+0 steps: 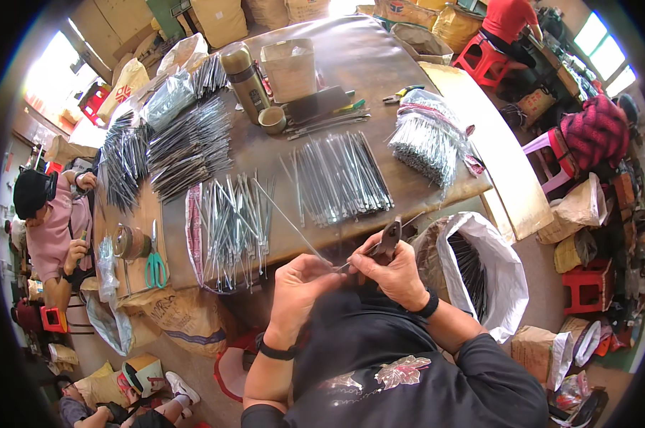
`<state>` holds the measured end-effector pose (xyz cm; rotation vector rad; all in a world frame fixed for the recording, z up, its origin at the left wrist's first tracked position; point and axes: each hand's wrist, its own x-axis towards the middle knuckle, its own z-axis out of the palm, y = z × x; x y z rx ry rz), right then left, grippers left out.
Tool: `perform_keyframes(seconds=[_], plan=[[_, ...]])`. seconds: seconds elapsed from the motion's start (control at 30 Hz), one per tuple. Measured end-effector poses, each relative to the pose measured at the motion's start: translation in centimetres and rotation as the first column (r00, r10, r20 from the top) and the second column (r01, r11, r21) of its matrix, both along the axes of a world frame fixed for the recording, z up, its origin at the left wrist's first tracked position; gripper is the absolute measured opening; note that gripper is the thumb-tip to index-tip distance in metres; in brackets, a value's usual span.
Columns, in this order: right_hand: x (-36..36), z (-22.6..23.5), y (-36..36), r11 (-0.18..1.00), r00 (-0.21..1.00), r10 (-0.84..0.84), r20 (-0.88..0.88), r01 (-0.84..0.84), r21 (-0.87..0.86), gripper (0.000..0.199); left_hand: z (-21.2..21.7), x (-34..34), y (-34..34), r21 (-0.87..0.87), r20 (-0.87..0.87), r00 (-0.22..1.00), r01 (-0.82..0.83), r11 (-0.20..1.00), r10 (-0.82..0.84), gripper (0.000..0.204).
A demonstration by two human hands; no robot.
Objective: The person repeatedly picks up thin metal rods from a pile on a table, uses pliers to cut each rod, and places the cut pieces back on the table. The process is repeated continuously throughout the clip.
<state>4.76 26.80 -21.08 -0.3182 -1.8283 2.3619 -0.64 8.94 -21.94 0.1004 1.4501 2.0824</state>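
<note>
Down near the lower middle, the left hand (299,285) pinches one end of a thin metal rod (294,227) that slants up over the wooden surface (379,71). Beside it, touching, the right hand (397,274) is closed around dark pliers (387,239) whose tip meets the rod. Loose metal strips (340,177) lie just beyond, a white sack (490,274) to the right.

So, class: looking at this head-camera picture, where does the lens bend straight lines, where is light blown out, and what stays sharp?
In the head view, the table edges curve toward the dark round rim; windows at upper right and upper left are blown out white; the left hand, right hand with pliers and the thin metal rod stay fairly sharp; the rim corners are black.
</note>
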Motion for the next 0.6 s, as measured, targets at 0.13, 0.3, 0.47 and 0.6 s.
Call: perform_keyframes(seconds=[0.13, 0.3, 0.47, 0.6], plan=[[-0.5, -0.2, 0.4, 0.994, 0.992, -0.109, -0.058, 0.108, -0.009, 0.022, -0.4, -0.1, -0.2, -0.04, 0.01, 1.0, -0.01, 0.999, 0.011, 0.015], [-1.1, -0.2, 2.1, 0.966, 0.966, -0.243, -0.091, 0.233, -0.108, 0.021, -0.2, -0.1, -0.5, -0.071, -0.019, 0.998, 0.066, 0.995, -0.068, 0.025], [-0.7, -0.8, 2.3, 0.994, 0.991, -0.106, 0.082, 0.107, -0.014, 0.023, 0.6, 0.7, 0.6, -0.112, 0.04, 0.967, 0.254, 0.961, -0.251, 0.034], [-0.7, -1.4, 2.7, 0.983, 0.992, 0.003, 0.124, 0.02, -0.184, 0.028, 1.2, 0.7, 0.9, -0.05, 0.16, 0.943, 0.302, 0.952, -0.291, 0.034]])
